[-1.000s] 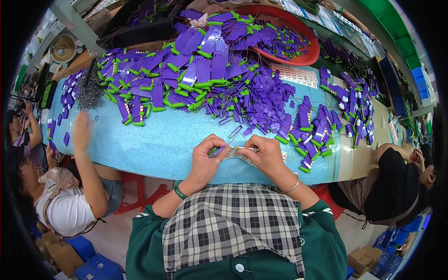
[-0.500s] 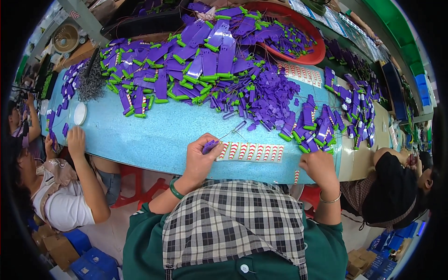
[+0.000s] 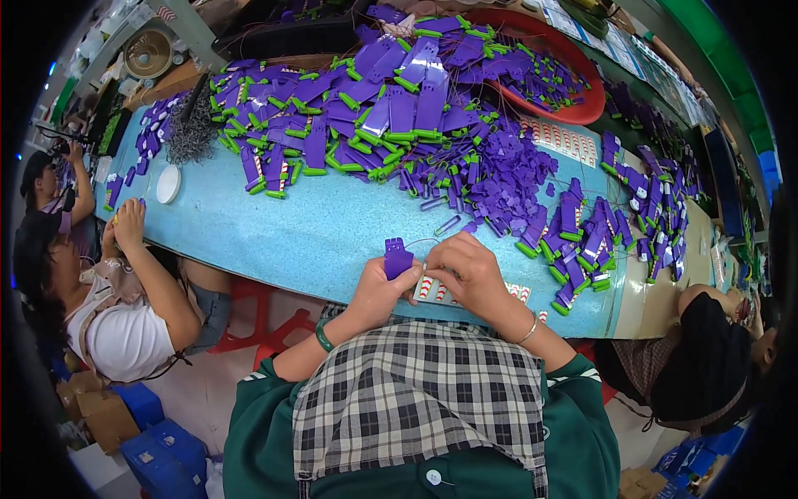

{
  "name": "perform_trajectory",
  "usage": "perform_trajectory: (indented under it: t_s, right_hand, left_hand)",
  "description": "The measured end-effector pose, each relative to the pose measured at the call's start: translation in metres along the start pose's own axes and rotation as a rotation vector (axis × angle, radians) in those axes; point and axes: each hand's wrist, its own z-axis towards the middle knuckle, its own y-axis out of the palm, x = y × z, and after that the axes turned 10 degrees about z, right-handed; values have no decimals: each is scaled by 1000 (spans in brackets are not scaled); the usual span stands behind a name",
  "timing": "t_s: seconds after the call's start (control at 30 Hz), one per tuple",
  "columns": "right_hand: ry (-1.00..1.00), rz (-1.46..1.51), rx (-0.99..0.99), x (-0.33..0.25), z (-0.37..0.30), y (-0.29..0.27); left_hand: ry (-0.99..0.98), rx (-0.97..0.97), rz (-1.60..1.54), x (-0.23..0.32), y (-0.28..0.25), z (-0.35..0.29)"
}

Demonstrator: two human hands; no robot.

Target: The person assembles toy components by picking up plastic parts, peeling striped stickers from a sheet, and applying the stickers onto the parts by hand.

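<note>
My left hand (image 3: pixel 378 293) is closed on a flat purple plastic piece (image 3: pixel 397 259), which stands up between thumb and fingers with a notched top edge. My right hand (image 3: pixel 468 270) is right beside it, thumb and fingertips pinched together; what they hold, if anything, is hidden. A thin wire (image 3: pixel 422 241) loops from the purple piece toward the right fingers. Under both hands lies a sheet of red-and-white chevron stickers (image 3: pixel 440 291), partly covered by the right hand. A small purple-framed clip part (image 3: pixel 448 224) lies on the table just beyond.
Purple pieces with green ends (image 3: pixel 382 108) are heaped across the back of the blue table (image 3: pixel 307 224), some in a red basin (image 3: pixel 573 112). Another sticker sheet (image 3: pixel 561 141) lies behind. A white round lid (image 3: pixel 169 184) is at left. People sit on both sides.
My right hand has come from the purple-and-green pile at right to beside my left hand. The purple piece is now held more upright. The whole view has shifted slightly.
</note>
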Motion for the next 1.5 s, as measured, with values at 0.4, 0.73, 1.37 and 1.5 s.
perform_trajectory:
  t_s: [0.4, 0.73, 1.37, 1.5]
  right_hand:
    - [463, 1447, 147, 7, 0, -17]
    - [191, 200, 168, -25, 7, -42]
    - [534, 730, 280, -6, -8, -8]
    - [517, 774, 321, -6, -8, -6]
  left_hand:
    - [344, 308, 528, 10, -8, 7]
    - [165, -145, 393, 40, 13, 13]
    - [-9, -318, -329, 32, 15, 16]
    - [-2, -346, -325, 31, 16, 16]
